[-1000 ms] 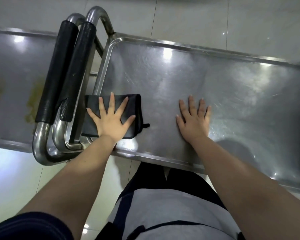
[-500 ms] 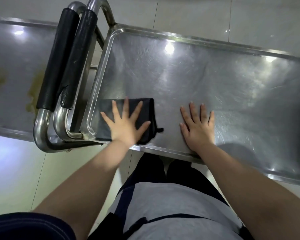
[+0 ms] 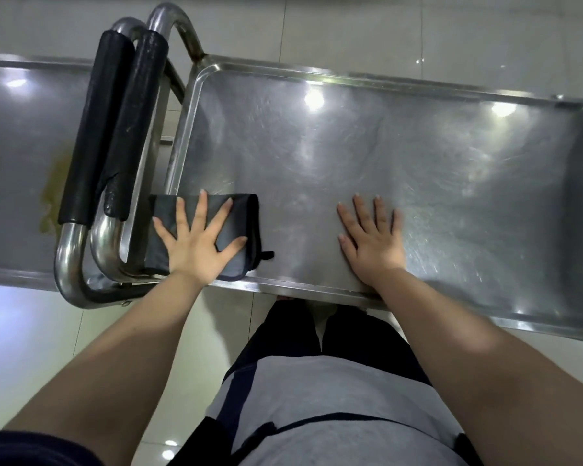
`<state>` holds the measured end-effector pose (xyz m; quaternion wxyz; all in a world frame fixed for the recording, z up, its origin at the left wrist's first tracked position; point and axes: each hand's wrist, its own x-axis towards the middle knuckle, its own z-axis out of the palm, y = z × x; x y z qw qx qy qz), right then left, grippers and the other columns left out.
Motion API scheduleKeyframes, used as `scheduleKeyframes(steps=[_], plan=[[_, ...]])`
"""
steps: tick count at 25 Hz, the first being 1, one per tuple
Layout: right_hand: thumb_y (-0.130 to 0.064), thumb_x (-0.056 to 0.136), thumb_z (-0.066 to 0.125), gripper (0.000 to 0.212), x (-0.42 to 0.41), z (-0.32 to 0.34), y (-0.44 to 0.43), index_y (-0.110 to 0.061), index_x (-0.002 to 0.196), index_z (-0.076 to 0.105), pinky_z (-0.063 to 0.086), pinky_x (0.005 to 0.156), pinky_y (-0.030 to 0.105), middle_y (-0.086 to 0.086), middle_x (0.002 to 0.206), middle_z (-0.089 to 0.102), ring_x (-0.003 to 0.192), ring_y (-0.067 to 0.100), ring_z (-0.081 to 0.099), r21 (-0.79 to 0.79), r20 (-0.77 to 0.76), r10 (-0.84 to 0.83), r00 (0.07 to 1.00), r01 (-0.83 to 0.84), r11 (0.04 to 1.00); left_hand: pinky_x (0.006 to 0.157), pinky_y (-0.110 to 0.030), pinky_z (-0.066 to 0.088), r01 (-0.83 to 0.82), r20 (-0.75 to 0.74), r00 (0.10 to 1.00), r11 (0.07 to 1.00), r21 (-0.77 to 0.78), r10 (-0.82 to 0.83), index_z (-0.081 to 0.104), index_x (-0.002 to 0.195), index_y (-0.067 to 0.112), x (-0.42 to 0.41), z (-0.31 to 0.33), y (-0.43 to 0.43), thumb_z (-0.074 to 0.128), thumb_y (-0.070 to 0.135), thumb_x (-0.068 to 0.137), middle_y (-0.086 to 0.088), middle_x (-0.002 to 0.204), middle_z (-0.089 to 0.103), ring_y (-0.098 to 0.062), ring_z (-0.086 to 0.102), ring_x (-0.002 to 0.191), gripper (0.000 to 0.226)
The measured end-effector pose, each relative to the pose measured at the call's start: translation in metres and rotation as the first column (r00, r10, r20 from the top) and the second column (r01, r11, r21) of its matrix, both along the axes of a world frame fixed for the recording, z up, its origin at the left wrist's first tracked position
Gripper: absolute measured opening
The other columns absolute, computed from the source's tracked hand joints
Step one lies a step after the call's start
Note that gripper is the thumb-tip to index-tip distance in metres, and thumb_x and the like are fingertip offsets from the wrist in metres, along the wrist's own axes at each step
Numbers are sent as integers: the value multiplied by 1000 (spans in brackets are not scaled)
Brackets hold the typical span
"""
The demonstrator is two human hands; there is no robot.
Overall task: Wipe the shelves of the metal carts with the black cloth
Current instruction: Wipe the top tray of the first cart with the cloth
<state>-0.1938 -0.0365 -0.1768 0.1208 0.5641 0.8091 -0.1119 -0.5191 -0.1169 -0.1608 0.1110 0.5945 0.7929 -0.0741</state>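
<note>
The left hand (image 3: 196,245) lies flat with all 5 fingers (image 3: 201,210) spread wide, palm pressed down on the black cloth (image 3: 241,223); nothing is pinched or curled around, the hand only bears on the fabric. The cloth is folded into a rough rectangle under that palm, showing past the fingertips and out beyond the thumb, where a small loop of its hem sticks out. It sits in the near left corner of the shelf of the right-hand metal cart (image 3: 367,156), its left edge against the raised rim there.

Well to the thumb side of that hand, the right hand (image 3: 374,240) rests apart from the cloth, open and flat on bare steel, fingers held close together and pointing away from the body, wrist over the near rim.

Beyond both sets of fingertips the shelf runs scuffed and shiny, with several light reflections. Just past the left hand's little finger stand 2 curved steel push handles, each sleeved in black foam grips (image 3: 132,126). Farther that way lies the shelf of a second cart (image 3: 21,146), marked with yellowish-brown stains (image 3: 53,193). Pale floor tiles (image 3: 350,35) show behind the carts.
</note>
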Motion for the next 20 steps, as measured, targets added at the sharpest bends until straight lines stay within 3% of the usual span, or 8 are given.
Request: scheduleKeyframes(steps=[3, 6, 9, 14, 17, 20], plan=[[-50, 100, 22, 57, 31, 1, 7, -39, 154, 6, -8, 116, 51, -6, 164, 4, 150, 28, -2, 14, -93, -8, 996, 10, 1000, 107, -73, -10, 5, 1, 1000, 1000, -8, -5, -14, 144, 59, 8, -1, 0, 5, 88, 79, 7, 164, -12, -35, -14, 148, 74], [-51, 100, 22, 56, 114, 3, 18, -36, 154, 20, -1, 117, 57, -4, 163, 14, 150, 31, 2, 48, -62, -169, 984, 172, 984, 107, -73, -11, -60, 13, 998, 998, 4, 60, -14, 144, 59, 26, -3, -2, 4, 89, 78, 7, 163, -15, -36, -17, 147, 74], [-56, 97, 12, 60, 162, 2, 20, -41, 154, 2, -9, 114, 61, -8, 164, -3, 149, 34, -9, 1, 60, -218, 974, 219, 976, 106, -75, -9, -52, 26, 998, 999, 7, 52, -13, 145, 59, 82, -5, 0, 4, 90, 78, 7, 163, -15, -38, -17, 147, 76], [-55, 99, 13, 58, 175, -5, 19, -43, 153, -6, -23, 108, 58, -11, 163, -12, 149, 30, -15, -4, -33, -177, 984, 177, 984, 103, -79, -6, 72, 24, 997, 995, 73, -74, -4, 149, 54, 240, -13, 22, 7, 89, 79, 3, 165, -6, -43, -13, 146, 79], [-49, 103, 17, 52, 191, -2, 29, -43, 153, 8, -22, 111, 52, -16, 162, -2, 150, 20, -11, -110, -236, -217, 947, 196, 974, 101, -79, -6, 148, 47, 987, 987, 59, -151, 2, 150, 52, 340, -13, 34, 15, 85, 81, 0, 165, -3, -45, -14, 146, 78], [-34, 106, 30, 45, 206, 10, 34, -36, 150, 31, -19, 115, 44, -13, 161, 18, 150, 12, -4, -261, -544, -348, 764, 240, 935, 102, -78, -12, 168, 31, 985, 986, 15, -168, -3, 150, 51, 396, -8, 36, 17, 79, 85, 0, 164, -10, -44, -19, 145, 74]])
